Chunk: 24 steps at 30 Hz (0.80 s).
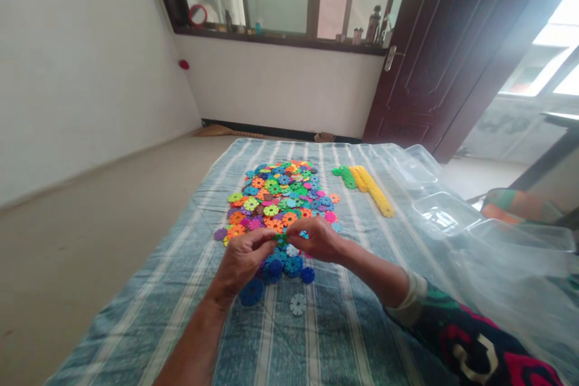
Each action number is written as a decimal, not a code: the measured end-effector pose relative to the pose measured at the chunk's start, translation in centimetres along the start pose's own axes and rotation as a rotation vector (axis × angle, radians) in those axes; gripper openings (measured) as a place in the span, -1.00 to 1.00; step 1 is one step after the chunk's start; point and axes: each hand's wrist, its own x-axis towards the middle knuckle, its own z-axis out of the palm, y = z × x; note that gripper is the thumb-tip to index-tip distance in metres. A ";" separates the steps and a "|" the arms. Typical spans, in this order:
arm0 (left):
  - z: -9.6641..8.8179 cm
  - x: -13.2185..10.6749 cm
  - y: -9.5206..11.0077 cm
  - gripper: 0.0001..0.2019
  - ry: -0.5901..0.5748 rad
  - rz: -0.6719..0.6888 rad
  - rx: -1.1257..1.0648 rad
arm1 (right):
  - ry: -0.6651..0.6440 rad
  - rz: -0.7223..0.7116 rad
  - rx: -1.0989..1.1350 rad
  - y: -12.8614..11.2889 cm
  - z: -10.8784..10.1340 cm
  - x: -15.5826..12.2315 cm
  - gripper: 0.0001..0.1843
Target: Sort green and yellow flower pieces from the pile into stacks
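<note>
Taking the small green plastic piece with a notched edge (281, 239) as the centre of the clock and twelve as straight away from the person, it sits held up in front of the chest, over the near part of the pile. The left hand (242, 262), reaching in from seven o'clock, pinches it between thumb and fingers; the right hand (319, 240), from four o'clock, pinches its other side. Whether it is one disc or several joined is too small to tell.

For good handling, I would keep both pinches close to the rim, leave the slots uncovered, and work with light, even pressure, since thin plastic could bend or slip. Holding it slightly clear of the pile should keep loose pieces from snagging.

The heap of multicoloured notched plastic discs (271, 210) spreads mainly towards twelve. A pale grey-blue notched disc (298, 304) lies apart at six, a dark blue notched disc (251, 292) at seven. At two rests a green, orange and yellow bent plastic form (377, 196); at three, clear rectangular plastic boxes (446, 215). A blue-and-white striped cloth (172, 313) lies beneath.
</note>
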 end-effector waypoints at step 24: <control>-3.1 0.5 -2.1 -0.75 0.374 -0.135 0.405 | -0.040 0.537 -0.891 16.3 -16.3 2.0 -0.73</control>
